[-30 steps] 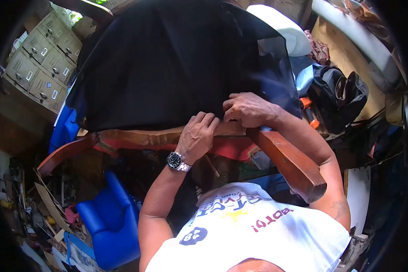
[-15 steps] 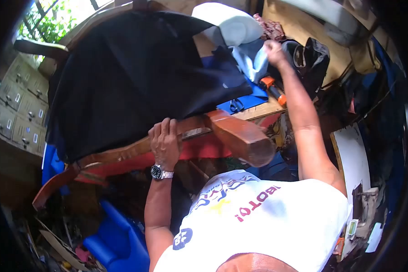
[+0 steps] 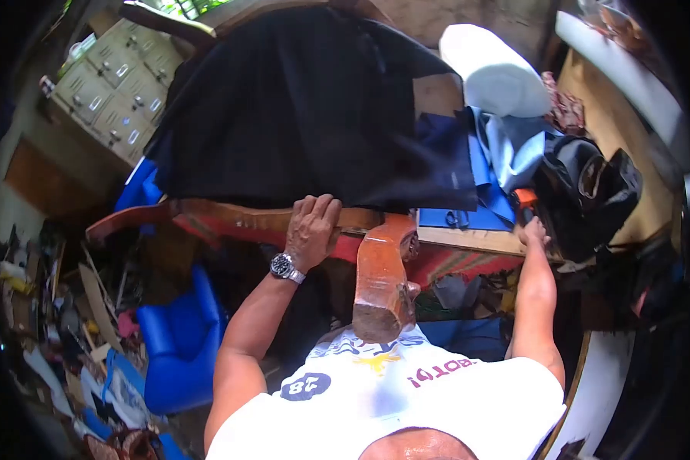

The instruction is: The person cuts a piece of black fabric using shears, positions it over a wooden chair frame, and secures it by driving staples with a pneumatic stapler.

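Observation:
My left hand, with a watch on the wrist, is closed over the front wooden rail of an upturned piece of furniture. Its fingers lie at the edge of the black fabric spread over the frame. A carved wooden leg points toward me, right of that hand. My right hand reaches to the bench on the right, fingers closed around the dark handle of an orange-and-black tool. Dark-handled scissors lie on blue material to its left.
Behind the tool are light blue cloth, a white roll and a black bag. Metal lockers stand at the back left. Below them are a blue padded seat and scattered scraps. A white panel leans at right.
My right hand has come down from the light blue cloth to the orange-and-black tool. The left hand stays on the rail. The view has turned, shifting the bench scene rightward.

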The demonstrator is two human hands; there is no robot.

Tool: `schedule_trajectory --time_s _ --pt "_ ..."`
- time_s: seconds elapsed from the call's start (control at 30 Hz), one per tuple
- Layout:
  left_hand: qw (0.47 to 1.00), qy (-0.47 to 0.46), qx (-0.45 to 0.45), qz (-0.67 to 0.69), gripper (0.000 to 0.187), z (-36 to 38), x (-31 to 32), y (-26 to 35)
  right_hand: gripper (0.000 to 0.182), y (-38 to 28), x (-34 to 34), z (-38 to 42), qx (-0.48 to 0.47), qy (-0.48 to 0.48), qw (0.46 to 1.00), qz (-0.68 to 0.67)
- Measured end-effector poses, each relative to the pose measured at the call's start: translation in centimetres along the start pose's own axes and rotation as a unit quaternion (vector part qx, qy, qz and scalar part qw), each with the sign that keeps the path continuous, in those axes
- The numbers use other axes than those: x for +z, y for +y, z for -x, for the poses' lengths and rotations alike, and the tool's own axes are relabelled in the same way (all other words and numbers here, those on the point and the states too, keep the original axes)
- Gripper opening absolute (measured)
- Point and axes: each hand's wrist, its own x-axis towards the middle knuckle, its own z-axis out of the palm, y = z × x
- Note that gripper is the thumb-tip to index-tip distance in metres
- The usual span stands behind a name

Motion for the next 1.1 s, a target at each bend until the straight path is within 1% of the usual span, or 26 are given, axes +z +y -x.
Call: schedule_trajectory --time_s 0.13,0.2,0.27,0.33,0.4,0.43,0.53,0.57,0.6,0.67,0.73,0.77,0.8,0.83,0.87,0.9,0.93,0.97,1.0,1.03,1.07,1.1 --pt "1.000 -0.009 0.002 -0.004 0.050 -0.2 0.0 0.1 0.060 -0.5 0.0 -2.2 0.015 -0.047 0.998 -0.031" --pt "1.000 -0.013 0.004 -0.002 0.050 -0.3 -0.1 0.0 0.055 -0.4 0.0 -1.8 0.011 -0.001 0.999 -0.046" --pt "1.000 -0.010 0.003 -0.009 0.051 -0.3 -0.2 -0.3 0.051 -1.5 -0.8 -3.3 -0.024 0.007 0.997 -0.072" --pt "1.000 -0.008 0.010 -0.001 0.051 -0.2 0.0 -0.5 0.048 0.2 1.4 -5.3 -0.039 0.001 0.995 -0.096" --pt "1.000 -0.003 0.015 0.016 0.050 -0.3 0.3 -0.7 0.046 2.6 1.7 -4.8 -0.047 -0.001 0.993 -0.112" --pt "1.000 -0.001 0.015 0.021 0.049 -0.3 0.3 -0.8 0.028 3.6 2.6 -3.6 -0.088 0.142 0.976 -0.140" --pt "0.999 0.010 0.015 0.036 0.050 -0.1 0.5 -1.3 0.029 8.8 5.1 -5.3 -0.124 0.141 0.927 -0.324" --pt "0.999 0.016 0.018 0.043 0.051 0.0 0.5 -1.5 0.028 8.9 1.5 0.1 -0.127 0.084 0.904 -0.400" --pt "0.998 0.021 0.022 0.053 0.051 0.1 0.7 -1.6 0.024 9.3 -1.2 4.9 -0.153 0.033 0.875 -0.457" --pt "0.998 0.038 0.025 0.051 0.054 0.6 1.3 -2.0 0.024 7.4 -6.6 16.2 -0.125 -0.035 0.868 -0.480" --pt "0.996 0.049 0.029 0.071 0.055 0.6 1.3 -2.2 0.037 7.2 -6.1 22.8 -0.067 -0.122 0.897 -0.420" --pt "0.996 0.035 0.028 0.071 0.056 0.7 1.3 -2.4 0.049 6.5 -5.4 27.5 -0.106 -0.142 0.874 -0.452" --pt "0.996 0.032 0.034 0.076 0.056 0.7 1.4 -2.5 0.033 4.6 -5.9 32.4 -0.141 -0.113 0.889 -0.421" --pt "0.996 0.032 0.039 0.080 0.057 0.7 1.5 -2.8 0.038 6.2 -0.8 33.6 -0.021 -0.238 0.744 -0.624" --pt "0.995 0.032 0.043 0.081 0.058 0.8 1.6 -3.1 0.051 1.8 -4.5 40.6 -0.003 -0.167 0.947 -0.275" --pt "0.996 0.012 0.045 0.080 0.060 0.9 1.7 -3.3 0.040 1.6 -1.3 42.7 -0.076 -0.236 0.873 -0.420" --pt "0.995 0.019 0.060 0.074 0.053 1.0 1.6 -3.5 0.043 0.6 0.3 45.7 -0.083 -0.207 0.899 -0.376" --pt "0.995 0.027 0.075 0.066 0.046 0.9 1.4 -3.8 0.045 -1.6 0.0 48.9 -0.086 -0.217 0.887 -0.398" --pt "0.993 0.037 0.092 0.057 0.039 0.8 1.0 -4.2 0.047 -3.7 -0.2 51.4 -0.101 -0.207 0.878 -0.420" --pt "0.993 0.015 0.098 0.068 0.039 0.8 0.6 -4.4 0.047 -5.9 -1.5 53.6 -0.102 -0.196 0.881 -0.418" --pt "0.991 0.003 0.102 0.088 0.044 0.9 0.6 -4.8 0.046 -7.9 -2.9 55.3 -0.102 -0.184 0.885 -0.415" --pt "0.988 -0.011 0.108 0.108 0.050 1.0 0.6 -5.3 0.045 -9.4 -3.5 56.6 -0.131 -0.145 0.868 -0.456"
